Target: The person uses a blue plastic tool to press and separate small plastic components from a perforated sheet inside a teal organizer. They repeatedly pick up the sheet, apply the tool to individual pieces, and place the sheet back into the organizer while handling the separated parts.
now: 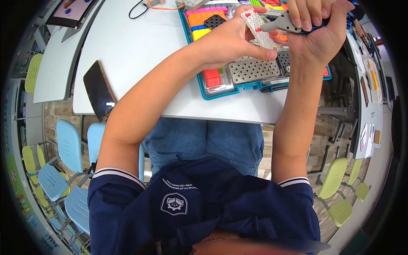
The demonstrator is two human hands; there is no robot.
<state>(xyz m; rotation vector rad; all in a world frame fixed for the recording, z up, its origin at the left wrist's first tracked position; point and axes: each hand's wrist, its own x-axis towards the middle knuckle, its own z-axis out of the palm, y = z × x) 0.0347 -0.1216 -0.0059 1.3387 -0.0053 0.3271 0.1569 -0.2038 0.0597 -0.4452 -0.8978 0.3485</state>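
My left hand (238,40) is closed round a white perforated building plate (264,38), which it holds tilted above an open parts case (221,94). Small red pegs (258,29) sit in the plate's holes. My right hand (318,36) is wrapped around a grey hand tool (284,22) with a tapered nose and some blue on its far part. The tool's tip meets the plate beside a red peg; whether it grips the peg is too small to tell. Below the hands in the case lies a larger beige perforated plate (253,71).
The teal-rimmed case also holds red blocks (211,78), a black perforated plate (214,21) and coloured bars. On the white table (140,55) a phone (99,91) lies near the left front edge. A grey module with an orange cable (168,7) is at the back. Chairs stand on both sides.
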